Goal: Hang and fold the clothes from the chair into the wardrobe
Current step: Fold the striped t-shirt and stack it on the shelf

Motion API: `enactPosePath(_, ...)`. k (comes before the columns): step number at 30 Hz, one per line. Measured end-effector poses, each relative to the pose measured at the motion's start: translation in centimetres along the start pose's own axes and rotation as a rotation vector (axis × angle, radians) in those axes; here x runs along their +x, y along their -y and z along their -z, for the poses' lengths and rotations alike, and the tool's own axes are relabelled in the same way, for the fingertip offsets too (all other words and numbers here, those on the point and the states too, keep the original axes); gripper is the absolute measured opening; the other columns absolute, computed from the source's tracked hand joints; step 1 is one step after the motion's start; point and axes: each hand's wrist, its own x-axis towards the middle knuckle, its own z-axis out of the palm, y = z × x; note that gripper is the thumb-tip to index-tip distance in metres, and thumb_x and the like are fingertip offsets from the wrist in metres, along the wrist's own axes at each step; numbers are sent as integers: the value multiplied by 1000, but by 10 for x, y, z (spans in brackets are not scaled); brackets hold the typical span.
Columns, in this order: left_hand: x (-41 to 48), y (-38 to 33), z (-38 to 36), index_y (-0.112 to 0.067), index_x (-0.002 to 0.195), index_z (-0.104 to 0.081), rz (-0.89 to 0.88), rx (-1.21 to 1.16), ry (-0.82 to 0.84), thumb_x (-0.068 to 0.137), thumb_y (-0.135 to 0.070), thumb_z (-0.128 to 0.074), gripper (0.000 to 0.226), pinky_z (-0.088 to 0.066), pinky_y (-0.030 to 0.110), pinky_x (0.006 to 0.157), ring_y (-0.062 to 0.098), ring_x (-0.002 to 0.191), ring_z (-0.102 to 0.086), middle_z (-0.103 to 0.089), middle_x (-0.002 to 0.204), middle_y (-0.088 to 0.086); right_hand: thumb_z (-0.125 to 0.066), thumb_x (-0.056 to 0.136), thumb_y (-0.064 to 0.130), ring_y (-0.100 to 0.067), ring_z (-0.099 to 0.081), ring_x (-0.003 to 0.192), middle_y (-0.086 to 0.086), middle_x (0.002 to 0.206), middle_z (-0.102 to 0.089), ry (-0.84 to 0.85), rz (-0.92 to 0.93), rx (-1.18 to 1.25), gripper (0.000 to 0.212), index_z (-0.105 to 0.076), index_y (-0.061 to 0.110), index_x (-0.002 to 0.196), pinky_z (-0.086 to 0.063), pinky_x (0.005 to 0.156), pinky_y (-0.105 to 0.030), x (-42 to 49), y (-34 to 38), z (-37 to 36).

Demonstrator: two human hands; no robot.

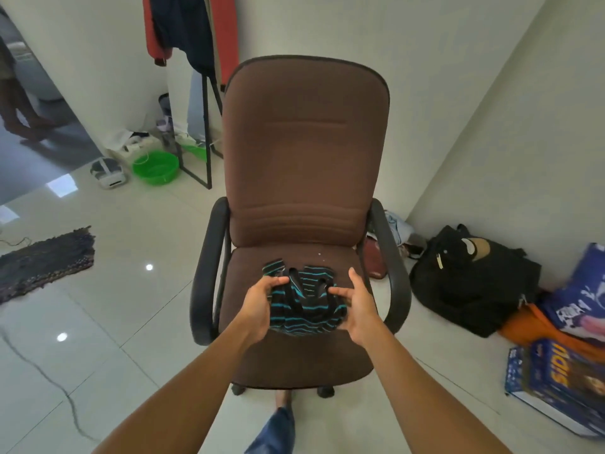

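Note:
A brown office chair (304, 152) with black armrests faces me in the middle of the view. On its seat lies a bunched black garment with teal stripes (306, 301). My left hand (262, 303) grips the garment's left edge, fingers curled into the cloth. On the garment's right side, my right hand (357, 306) pinches the fabric between thumb and fingers. The rest of the seat around the garment is bare. No wardrobe is in view.
A black clothes rack (204, 132) with hanging red and dark garments (183, 27) stands behind the chair at the left. A green basin (155, 167) and a dark rug (45, 260) lie on the tiled floor. A black bag (471, 273) and boxes (556, 385) line the right wall.

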Motion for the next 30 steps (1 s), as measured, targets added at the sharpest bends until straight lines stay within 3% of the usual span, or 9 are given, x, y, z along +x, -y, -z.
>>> enactPosePath(4,-7,66,24,-6,120,-65,141,43,-14,89,-38,-57,44,-57,49,85,38,102,-71,-74,109,18,-46,90,71,-39,-67,102,-20,111,-69,-8,-127,-39,71,-70,6,105,-52,93,-59,-5,-53,11)
enactPosePath(9,6,103,43,-10,121,-61,258,51,-55,88,-38,-63,44,-52,53,96,35,105,-68,-74,110,15,-45,92,70,-38,-66,103,-19,111,-69,16,-219,-47,70,-70,6,106,-54,88,-55,7,-84,17)
enactPosePath(13,48,86,41,-9,119,-63,236,52,-76,91,-39,-64,41,-54,52,95,36,103,-70,-74,108,14,-47,94,66,-33,-68,102,-14,110,-72,-57,-139,-83,62,-77,12,96,-56,90,-52,52,-68,17)
enactPosePath(17,121,57,39,-8,114,-70,155,38,-112,94,-26,-63,27,-59,50,86,35,96,-73,-74,107,18,-57,98,39,-27,-67,104,-4,108,-72,-108,-14,-177,31,-80,18,91,-51,99,-53,115,-30,8)
enactPosePath(19,163,50,43,-10,112,-70,110,114,-138,98,-13,-58,19,-60,46,83,31,94,-73,-73,108,18,-61,97,21,-27,-68,104,-3,106,-73,-109,54,-275,16,-77,21,98,-53,98,-53,152,-17,5)
enactPosePath(21,206,49,50,-16,112,-69,87,248,-137,97,-2,-58,23,-60,43,85,26,96,-73,-72,112,14,-61,96,9,-37,-67,103,-6,104,-71,-77,75,-401,22,-73,21,109,-54,92,-56,192,-11,1)
enactPosePath(23,248,55,61,-22,114,-67,49,411,-113,92,6,-60,36,-60,41,89,19,100,-71,-70,116,9,-61,94,2,-36,-68,101,-4,111,-67,-64,79,-485,30,-70,24,112,-57,88,-53,237,-8,-2)
enactPosePath(26,296,66,74,-22,123,-63,14,609,-68,88,10,-60,48,-57,37,95,17,109,-67,-66,117,-1,-62,94,2,-19,-64,110,-2,128,-59,-67,139,-621,32,-68,28,110,-56,96,-43,294,-11,-5)
enactPosePath(30,335,70,77,-21,127,-60,-54,813,-92,87,7,-58,49,-46,23,101,11,113,-56,-54,124,-7,-64,93,4,-15,-57,117,-2,128,-56,-84,251,-812,29,-67,18,119,-44,106,-27,338,-20,-7)
